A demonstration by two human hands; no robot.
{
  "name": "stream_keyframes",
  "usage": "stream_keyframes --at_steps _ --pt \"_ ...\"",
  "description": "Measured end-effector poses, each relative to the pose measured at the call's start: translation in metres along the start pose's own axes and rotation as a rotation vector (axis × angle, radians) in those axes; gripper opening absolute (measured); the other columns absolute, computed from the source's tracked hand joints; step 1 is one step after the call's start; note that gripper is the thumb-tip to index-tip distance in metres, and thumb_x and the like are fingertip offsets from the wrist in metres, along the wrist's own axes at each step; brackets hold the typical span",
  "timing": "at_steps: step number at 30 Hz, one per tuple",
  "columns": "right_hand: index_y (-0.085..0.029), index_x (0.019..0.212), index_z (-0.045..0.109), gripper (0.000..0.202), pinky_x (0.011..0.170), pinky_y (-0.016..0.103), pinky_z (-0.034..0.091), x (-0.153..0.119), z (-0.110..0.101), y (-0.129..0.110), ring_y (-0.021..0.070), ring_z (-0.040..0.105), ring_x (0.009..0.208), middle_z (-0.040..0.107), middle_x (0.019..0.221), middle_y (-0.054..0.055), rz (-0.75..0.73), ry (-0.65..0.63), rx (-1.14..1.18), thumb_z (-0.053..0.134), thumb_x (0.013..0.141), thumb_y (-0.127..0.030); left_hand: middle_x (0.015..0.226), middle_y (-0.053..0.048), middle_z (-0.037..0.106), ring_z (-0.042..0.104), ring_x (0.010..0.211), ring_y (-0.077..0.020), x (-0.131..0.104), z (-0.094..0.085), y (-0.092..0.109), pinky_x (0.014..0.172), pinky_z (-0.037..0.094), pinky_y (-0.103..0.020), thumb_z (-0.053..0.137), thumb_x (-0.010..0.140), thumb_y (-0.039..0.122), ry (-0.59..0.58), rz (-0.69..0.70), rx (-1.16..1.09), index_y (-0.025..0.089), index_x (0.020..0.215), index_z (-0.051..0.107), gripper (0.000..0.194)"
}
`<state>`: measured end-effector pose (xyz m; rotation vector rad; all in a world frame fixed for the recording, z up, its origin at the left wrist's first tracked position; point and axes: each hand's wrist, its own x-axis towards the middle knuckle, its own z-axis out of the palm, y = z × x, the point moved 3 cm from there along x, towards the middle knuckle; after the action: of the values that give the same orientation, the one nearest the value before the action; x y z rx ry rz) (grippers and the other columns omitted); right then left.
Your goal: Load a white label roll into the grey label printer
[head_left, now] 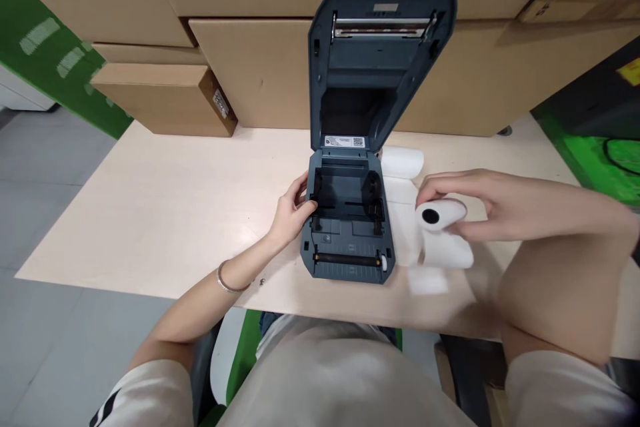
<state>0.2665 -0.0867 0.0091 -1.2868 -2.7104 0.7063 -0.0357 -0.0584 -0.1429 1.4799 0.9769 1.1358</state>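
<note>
Head view: left hand [289, 213] grips the open label printer [350, 213] at its left wall; right hand [467, 203] clasps a label roll [440, 215] just right of it. The trailing paper [405, 227] could likely snag or unspool if the roll tilts.

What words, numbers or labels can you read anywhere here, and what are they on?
None can be read.
White sticker inside the open printer: small print and a square code, too small to read.
Label on the end of the cardboard box: blurred.
Yellow tag at the right edge: blurred.
Paper roll in the right hand: blank.
</note>
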Motion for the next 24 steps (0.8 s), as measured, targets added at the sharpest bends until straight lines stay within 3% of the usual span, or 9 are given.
stream_keyframes --at_steps 3,5,9,13,18,24 --pt "-0.027 0.102 0.067 0.022 0.074 0.031 0.056 0.029 0.0 -0.023 0.0213 0.069 0.088 0.073 0.099 0.002 -0.103 -0.198 0.266 0.059 0.084 -0.036 0.149 -0.011 0.061 0.055 0.14 -0.0318 0.0 0.0 0.001 0.116 0.048 -0.05 0.063 0.078 0.023 -0.002 -0.002 -0.006 0.019 0.142 0.055 0.064" --pt "-0.026 0.105 0.066 0.026 0.077 0.031 0.054 0.052 0.006 -0.03 0.0216 0.069 0.091 0.073 0.103 0.002 -0.088 -0.149 0.273 0.058 0.083 -0.037 0.15 -0.011 0.06 0.055 0.139 -0.0319 0.0 0.001 0.001 0.116 0.047 -0.05 0.063 0.078 0.023 0.004 -0.003 -0.013 0.02 0.142 0.055 0.065" --pt "-0.021 0.107 0.066 0.03 0.095 0.041 0.048 0.091 0.033 -0.034 0.0268 0.067 0.1 0.074 0.106 0.006 0.001 0.01 -0.019 0.062 0.078 -0.028 0.148 -0.013 0.061 0.055 0.14 -0.0327 0.0 0.001 0.001 0.117 0.047 -0.05 0.063 0.076 0.022 0.009 -0.01 -0.013 0.018 0.143 0.053 0.068" --pt "-0.016 0.103 0.067 0.023 0.109 0.049 0.04 0.114 0.063 -0.035 0.0268 0.067 0.096 0.075 0.094 0.011 -0.024 0.047 -0.283 0.061 0.081 -0.017 0.15 -0.013 0.059 0.054 0.141 -0.0331 -0.001 0.001 -0.001 0.117 0.047 -0.05 0.063 0.078 0.023 0.002 -0.034 -0.028 0.018 0.145 0.051 0.068" --pt "-0.018 0.09 0.072 0.021 0.125 0.056 0.024 0.127 0.082 -0.034 0.0258 0.068 0.094 0.073 0.079 0.007 -0.015 0.038 -0.429 0.051 0.094 -0.021 0.149 -0.012 0.06 0.057 0.138 -0.0315 0.0 0.002 -0.003 0.113 0.051 -0.047 0.063 0.078 0.022 -0.002 -0.036 -0.032 0.019 0.146 0.051 0.069" --pt "-0.023 0.11 0.073 0.032 0.131 0.059 0.014 0.11 0.078 -0.03 0.0257 0.065 0.117 0.075 0.11 0.006 -0.124 0.171 -0.286 0.043 0.098 -0.017 0.15 -0.012 0.06 0.058 0.137 -0.0315 0.0 0.001 -0.004 0.112 0.052 -0.047 0.063 0.078 0.021 -0.002 -0.028 -0.026 0.02 0.146 0.051 0.069"
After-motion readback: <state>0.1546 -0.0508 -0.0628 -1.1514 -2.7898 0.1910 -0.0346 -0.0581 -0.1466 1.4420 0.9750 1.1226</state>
